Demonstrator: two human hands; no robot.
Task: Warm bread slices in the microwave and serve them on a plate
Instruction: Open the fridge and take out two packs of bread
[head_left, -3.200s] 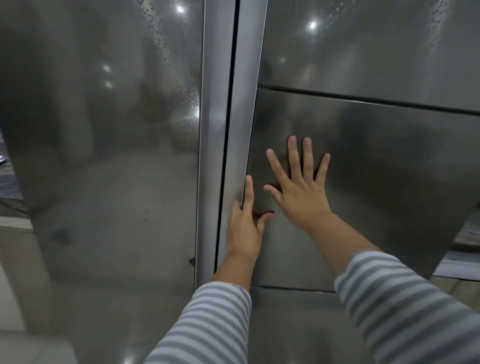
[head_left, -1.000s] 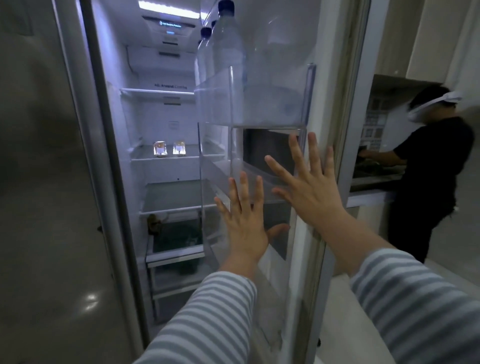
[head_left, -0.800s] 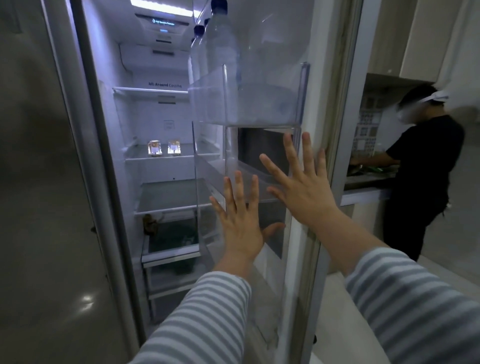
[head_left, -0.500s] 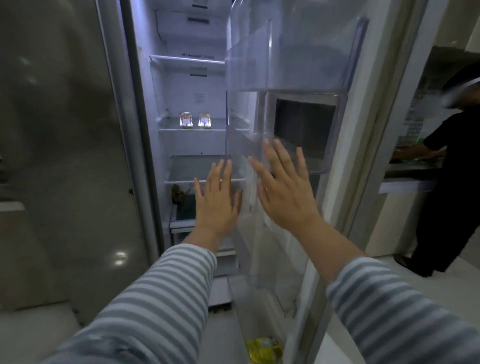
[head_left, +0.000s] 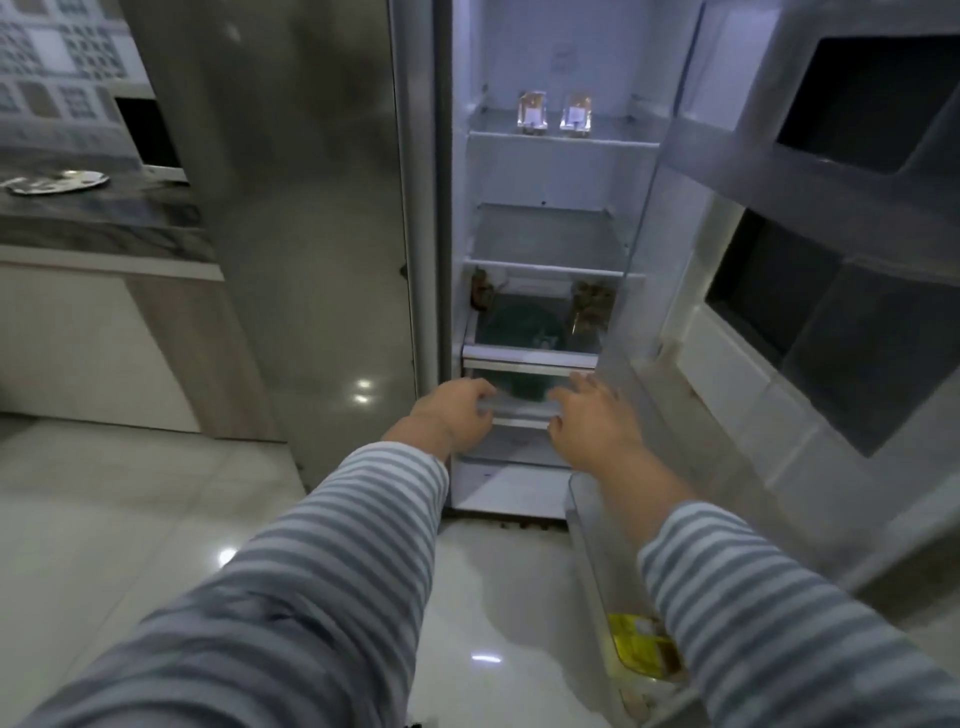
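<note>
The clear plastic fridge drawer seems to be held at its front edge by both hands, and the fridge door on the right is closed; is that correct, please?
Not quite: the fridge door on the right stands open, its shelves facing the camera in the head view. The rest holds: the left hand and right hand are both at the front edge of the clear plastic fridge drawer.

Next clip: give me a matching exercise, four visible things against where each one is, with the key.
Things:
1. two small jars
2. yellow packet
3. plate
4. left hand

Places:
A. bottom bin of the open door
B. front of a lower fridge drawer
C. upper fridge shelf
D. counter left of the fridge

Pairs: 1-C, 2-A, 3-D, 4-B
</note>
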